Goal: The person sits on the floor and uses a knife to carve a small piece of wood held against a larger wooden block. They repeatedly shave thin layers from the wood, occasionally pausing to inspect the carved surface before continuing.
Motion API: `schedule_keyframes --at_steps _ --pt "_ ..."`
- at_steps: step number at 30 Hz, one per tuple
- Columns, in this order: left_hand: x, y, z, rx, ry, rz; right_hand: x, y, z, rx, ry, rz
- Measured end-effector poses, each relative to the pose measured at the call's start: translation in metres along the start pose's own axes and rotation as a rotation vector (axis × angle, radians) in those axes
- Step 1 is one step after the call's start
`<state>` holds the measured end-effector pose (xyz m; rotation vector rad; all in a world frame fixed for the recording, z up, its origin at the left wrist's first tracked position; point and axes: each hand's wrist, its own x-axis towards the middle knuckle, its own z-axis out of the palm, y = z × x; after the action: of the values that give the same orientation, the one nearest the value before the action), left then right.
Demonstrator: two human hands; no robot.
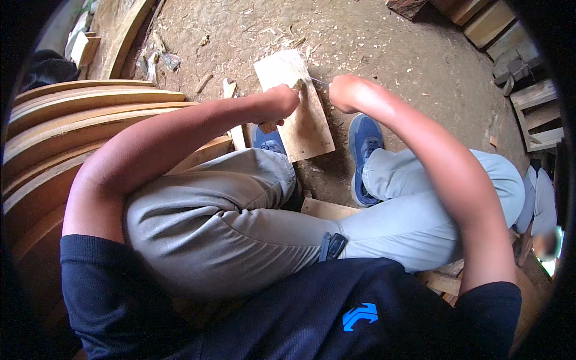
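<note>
My left hand (281, 104) is closed in a fist above a pale wooden board (312, 133). Brown, wood-like ends show above and below the fist, so it seems to grip a short wooden piece (267, 127). To its right my right hand (343, 93) is also closed, just past the board's right edge. A thin purplish strand (320, 80) runs left from the right hand to over the board; whether it is string or a thin rod I cannot tell. The board lies tilted on the ground between my two blue shoes.
Curved wooden planks (90, 114) are stacked at my left. Wood scraps and shavings lie on the dirt floor (240, 30). Timber pieces (492, 27) stand along the far right, with a wooden frame (540, 114) below. Another person (543, 201) is partly visible at the right edge.
</note>
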<state>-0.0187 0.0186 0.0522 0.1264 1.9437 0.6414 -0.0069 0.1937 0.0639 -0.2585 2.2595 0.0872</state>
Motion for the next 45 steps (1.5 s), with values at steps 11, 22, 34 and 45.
schedule_keyframes --at_steps 11,22,34,45 --pt "-0.008 0.013 0.006 -0.004 0.057 -0.103 -0.037 -0.021 -0.011 0.126 0.002 0.19" --pt "-0.001 0.009 0.011 0.03 0.123 -0.106 -0.019 -0.011 -0.006 0.239 0.016 0.19" --pt "0.007 -0.04 0.016 0.423 0.306 0.24 -0.015 0.024 -0.012 0.074 0.067 -0.105" --pt "0.004 -0.04 0.019 0.393 0.355 0.283 -0.026 0.004 -0.004 0.15 0.039 0.054"
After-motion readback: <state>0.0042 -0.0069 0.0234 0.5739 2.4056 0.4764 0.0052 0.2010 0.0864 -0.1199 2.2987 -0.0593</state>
